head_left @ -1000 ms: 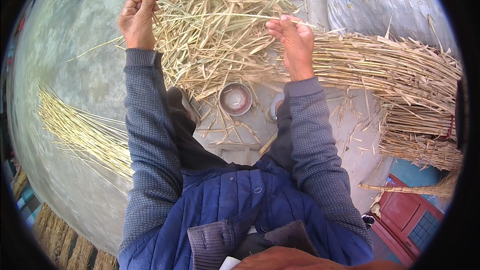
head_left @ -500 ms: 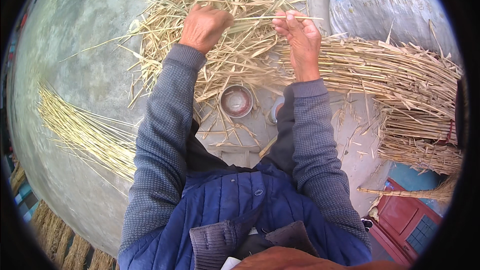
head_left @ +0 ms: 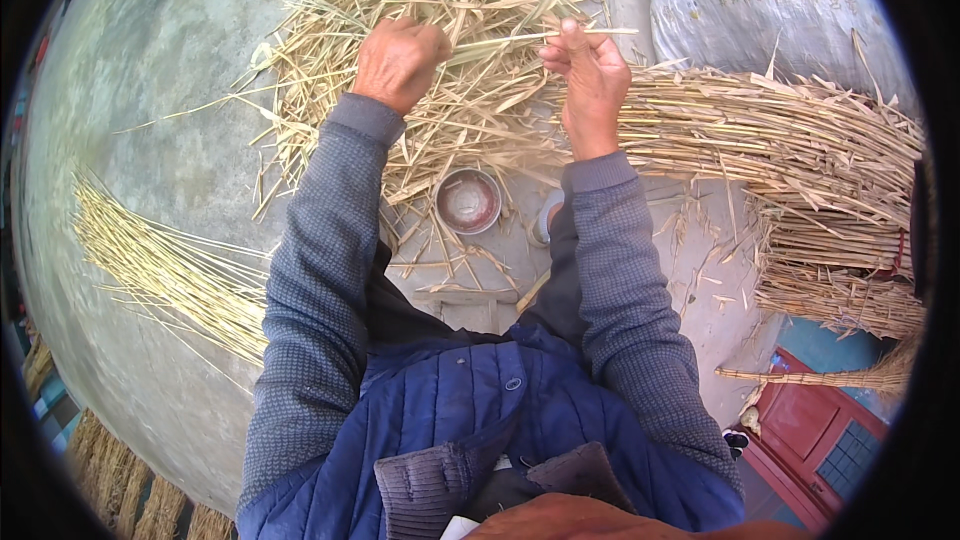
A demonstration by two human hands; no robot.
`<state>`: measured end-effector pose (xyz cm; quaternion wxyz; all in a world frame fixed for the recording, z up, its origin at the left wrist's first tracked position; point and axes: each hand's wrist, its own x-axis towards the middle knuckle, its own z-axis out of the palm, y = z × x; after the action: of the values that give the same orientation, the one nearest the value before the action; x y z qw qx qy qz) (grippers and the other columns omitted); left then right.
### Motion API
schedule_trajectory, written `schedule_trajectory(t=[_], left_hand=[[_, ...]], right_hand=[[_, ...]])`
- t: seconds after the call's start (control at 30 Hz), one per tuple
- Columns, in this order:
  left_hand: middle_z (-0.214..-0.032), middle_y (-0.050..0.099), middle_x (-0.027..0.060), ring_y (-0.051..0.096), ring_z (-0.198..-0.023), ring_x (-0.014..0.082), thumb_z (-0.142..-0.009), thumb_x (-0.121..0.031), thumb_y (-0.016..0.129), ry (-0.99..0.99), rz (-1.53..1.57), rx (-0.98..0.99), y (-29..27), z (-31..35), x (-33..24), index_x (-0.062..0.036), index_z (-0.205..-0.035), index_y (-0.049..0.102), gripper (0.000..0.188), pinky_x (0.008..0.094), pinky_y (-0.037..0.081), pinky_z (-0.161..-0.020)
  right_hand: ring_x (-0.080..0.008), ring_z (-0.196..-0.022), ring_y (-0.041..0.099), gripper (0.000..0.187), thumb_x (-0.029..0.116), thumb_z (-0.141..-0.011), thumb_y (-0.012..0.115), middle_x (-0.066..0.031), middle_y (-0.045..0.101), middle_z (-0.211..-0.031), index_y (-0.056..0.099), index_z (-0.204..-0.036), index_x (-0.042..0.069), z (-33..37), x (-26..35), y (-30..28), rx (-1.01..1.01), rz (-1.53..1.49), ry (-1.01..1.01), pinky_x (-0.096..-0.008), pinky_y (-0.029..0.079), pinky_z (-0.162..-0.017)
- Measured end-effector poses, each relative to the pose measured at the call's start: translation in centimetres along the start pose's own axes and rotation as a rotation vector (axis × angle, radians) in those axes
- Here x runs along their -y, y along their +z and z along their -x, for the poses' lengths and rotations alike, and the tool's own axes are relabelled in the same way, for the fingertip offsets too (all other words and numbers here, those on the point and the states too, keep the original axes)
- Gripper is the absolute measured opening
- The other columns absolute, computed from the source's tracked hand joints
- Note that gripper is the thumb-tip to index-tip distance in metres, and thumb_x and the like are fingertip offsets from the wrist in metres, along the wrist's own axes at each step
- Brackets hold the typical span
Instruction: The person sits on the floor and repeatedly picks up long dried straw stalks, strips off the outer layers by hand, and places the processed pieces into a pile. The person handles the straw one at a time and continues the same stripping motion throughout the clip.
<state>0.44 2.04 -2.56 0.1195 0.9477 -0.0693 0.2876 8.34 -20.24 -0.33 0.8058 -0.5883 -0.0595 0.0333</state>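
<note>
A thin straw-coloured stalk [head_left: 500, 39] runs nearly level between my two hands, above a loose heap of dry leaf strips [head_left: 470, 120]. My left hand [head_left: 400, 62], back upward, is closed round it. At the other end my right hand [head_left: 592, 85] pinches the stalk between thumb and fingers, and a short pale end sticks out past the thumb. Farther left, a thin tip trails over the concrete; whether it belongs to the same stalk is hidden. Below the hands stands a small round metal bowl [head_left: 469, 202] with a reddish inside.
Unstripped stalks [head_left: 760, 140] lie in a thick bundle on the right, beneath a large white-and-blue sack [head_left: 770, 30]. Smooth pale stalks [head_left: 170, 265] fan out at left. A broom-like bundle [head_left: 850, 378] and red door [head_left: 810, 415] are at lower right.
Both hands have shifted slightly left with the stalk still between them. The left hand has also come a little nearer to me. The view has moved slightly.
</note>
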Motion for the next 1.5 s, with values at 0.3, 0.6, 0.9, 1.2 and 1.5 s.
schedule_trajectory(t=[0.3,0.6,0.9,1.2,1.5], left_hand=[[-0.069,0.063,0.0044,0.062,-0.070,0.0237,-0.077,-0.017,0.079,0.014,0.056,-0.002,-0.8,0.3,-0.4,-0.0117,-0.077,0.065,0.015,0.0379,0.051,-0.062],[-0.074,0.066,0.0056,0.062,-0.075,0.0262,-0.078,-0.016,0.074,-0.096,-0.057,0.154,-2.3,3.0,3.4,-0.0103,-0.077,0.063,0.013,0.0401,0.052,-0.068],[-0.079,0.068,0.0048,0.063,-0.081,0.0241,-0.087,-0.022,0.069,-0.095,-0.300,0.175,-3.8,5.3,5.3,-0.0121,-0.089,0.065,0.011,0.0367,0.052,-0.069],[-0.077,0.064,0.0065,0.064,-0.084,0.0244,-0.081,-0.013,0.060,0.030,-0.613,0.482,-14.1,9.6,5.4,-0.0063,-0.083,0.056,0.008,0.0377,0.054,-0.077],[-0.076,0.063,0.0043,0.062,-0.084,0.0229,-0.073,-0.003,0.067,-0.093,-0.813,0.727,-25.8,20.9,8.3,-0.0079,-0.082,0.056,0.015,0.0354,0.051,-0.076]], right_hand=[[-0.0151,-0.063,0.069,0.028,0.024,-0.089,0.079,-0.0123,0.071,-0.078,0.061,-0.086,0.002,-0.4,1.3,-1.0,-0.052,0.024,0.009,-0.0239,0.056,-0.058],[-0.0176,-0.068,0.071,0.027,0.019,-0.088,0.079,-0.0138,0.071,-0.082,0.061,-0.091,-0.001,-3.6,5.5,-6.6,-0.267,-0.080,-0.110,-0.0252,0.059,-0.061],[-0.0312,-0.120,0.061,0.085,0.028,-0.083,0.081,-0.0306,0.056,-0.134,0.037,-0.142,-0.017,-5.3,-0.1,-7.6,-0.002,0.666,-0.015,-0.0345,0.051,-0.098],[-0.0285,-0.118,0.062,0.072,0.027,-0.087,0.077,-0.0285,0.060,-0.129,0.045,-0.139,-0.012,-5.2,-3.4,-6.8,0.424,0.774,0.078,-0.0361,0.048,-0.101],[-0.0283,-0.106,0.067,0.063,0.028,-0.087,0.077,-0.0243,0.067,-0.115,0.053,-0.132,-0.009,-3.4,-6.2,-7.6,0.611,1.015,-0.012,-0.0380,0.053,-0.091]])
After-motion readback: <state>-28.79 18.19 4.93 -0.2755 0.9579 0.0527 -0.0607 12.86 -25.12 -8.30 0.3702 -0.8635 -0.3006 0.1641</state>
